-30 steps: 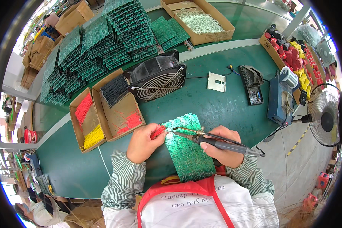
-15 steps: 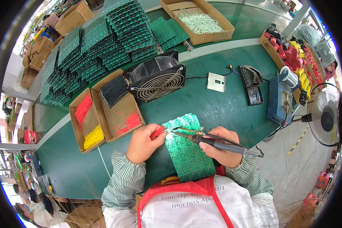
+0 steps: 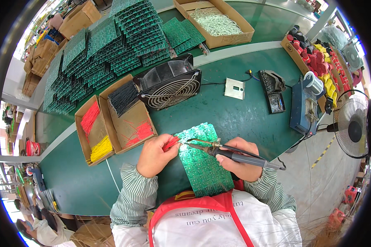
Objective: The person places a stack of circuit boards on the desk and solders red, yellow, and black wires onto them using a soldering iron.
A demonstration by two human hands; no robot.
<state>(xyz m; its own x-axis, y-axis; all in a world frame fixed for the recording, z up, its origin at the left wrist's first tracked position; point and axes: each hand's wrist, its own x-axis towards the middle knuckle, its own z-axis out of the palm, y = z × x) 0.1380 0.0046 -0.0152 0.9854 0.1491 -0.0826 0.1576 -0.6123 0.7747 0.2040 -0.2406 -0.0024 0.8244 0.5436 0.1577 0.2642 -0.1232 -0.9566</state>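
A green circuit board panel (image 3: 206,168) lies on the table in front of me, its near edge at my apron. My left hand (image 3: 156,154) pinches a small bundle of red wires (image 3: 171,144) at the panel's upper left edge. My right hand (image 3: 245,158) is wrapped round a grey soldering iron (image 3: 243,158) with a thin curved metal tube fixed along it. The iron's tip points left and meets the panel close to the red wire ends. Whether the tip touches a wire is too small to tell.
Cardboard trays of red, yellow and black wires (image 3: 123,96) stand left, beside a black fan (image 3: 169,84). Stacked circuit boards (image 3: 107,45) fill the back left. A box of pale loops (image 3: 216,22), an iron stand (image 3: 272,92) and a blue soldering unit (image 3: 303,107) stand farther right.
Both hands, the wires, the iron and the panel stay practically where they were. At the far lower left, a person in the background has shifted slightly.
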